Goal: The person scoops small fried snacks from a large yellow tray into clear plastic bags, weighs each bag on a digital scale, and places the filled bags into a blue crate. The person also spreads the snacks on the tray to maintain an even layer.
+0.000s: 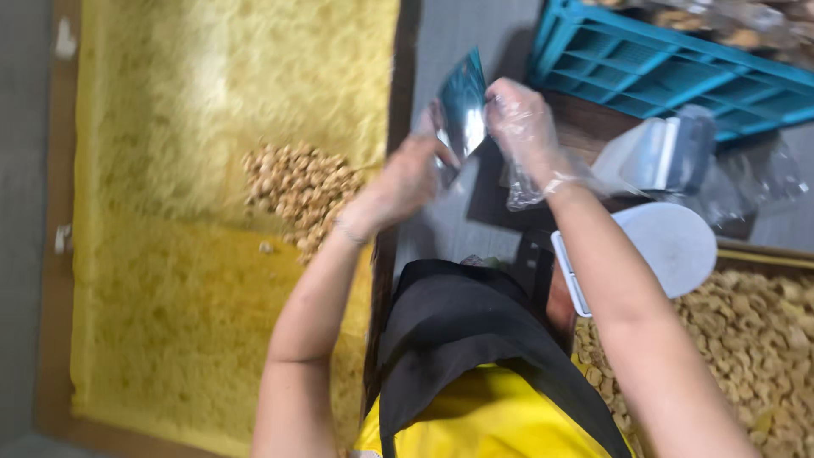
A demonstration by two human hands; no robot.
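Hands: left hand (407,178) bare, right hand (526,127) in a clear plastic glove, both raised on outstretched arms and pinching one small pouch (462,110) between them. Pouch: flat, shiny, silvery teal foil, held upright in the air above the grey floor, its edges blurred. Just right of it, a white scoop-like container (653,153) and a round white lid (674,242). Beyond, upper right, a blue plastic crate (644,72). On the left, a small heap of pale nuts (297,191) on a yellow cloth (170,322); lower right, more nuts (755,339).
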